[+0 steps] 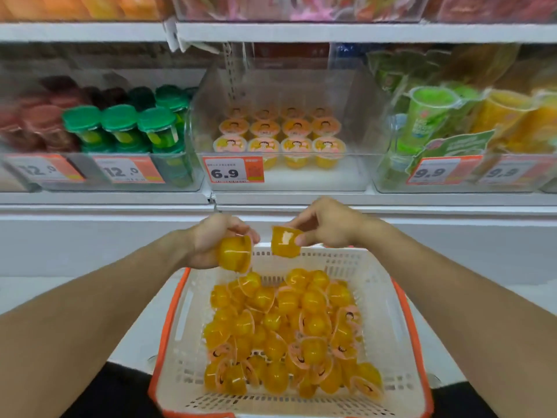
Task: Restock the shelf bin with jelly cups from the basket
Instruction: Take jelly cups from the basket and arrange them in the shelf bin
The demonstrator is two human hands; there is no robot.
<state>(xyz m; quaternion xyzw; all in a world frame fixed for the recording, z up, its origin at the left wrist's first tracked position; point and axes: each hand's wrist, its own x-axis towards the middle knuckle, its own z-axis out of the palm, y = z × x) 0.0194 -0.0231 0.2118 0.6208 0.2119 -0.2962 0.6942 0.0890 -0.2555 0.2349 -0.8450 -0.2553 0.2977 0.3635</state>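
Observation:
A white basket (388,315) with orange rim sits low in front of me, filled with several orange jelly cups (289,327). My left hand (211,239) grips one orange jelly cup (235,257) above the basket's far edge. My right hand (328,224) pinches another jelly cup (284,241) beside it. Straight ahead on the shelf stands a clear plastic bin (355,95) holding several rows of jelly cups (280,140) with printed lids. The front of that bin's floor is bare. Both hands hover below the shelf edge.
A 6.9 price tag (232,173) marks the bin's front. To the left stand green-lidded jars (120,125) and dark red ones; to the right, green and yellow drink cups (434,116). A white shelf ledge (452,200) runs across, and another shelf lies above.

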